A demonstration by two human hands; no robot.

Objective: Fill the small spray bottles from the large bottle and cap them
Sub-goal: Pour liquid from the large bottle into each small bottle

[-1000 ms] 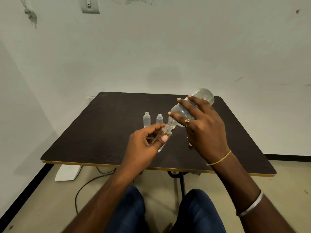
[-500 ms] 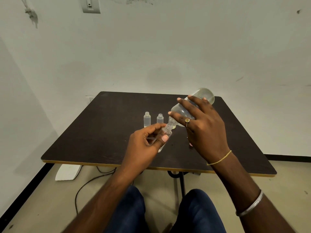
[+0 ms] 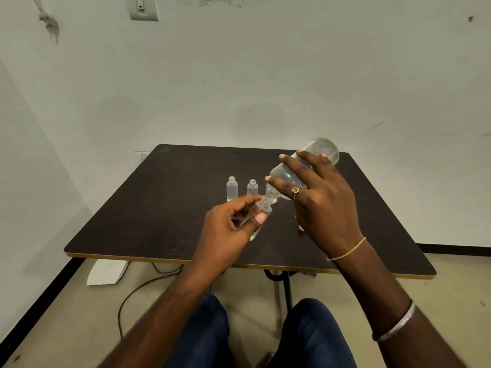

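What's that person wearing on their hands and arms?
The right hand wears a gold ring, a thin yellow band at the wrist and a silver bangle up the forearm. The left hand shows no jewellery. No sleeves show.

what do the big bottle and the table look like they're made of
Big bottle: likely plastic; its wall is cloudy and half see-through, dull, with no glassy glints.
Table: seems to be laminated board; a flat, dark brown top with low sheen and a thin yellowish strip along the front edge.
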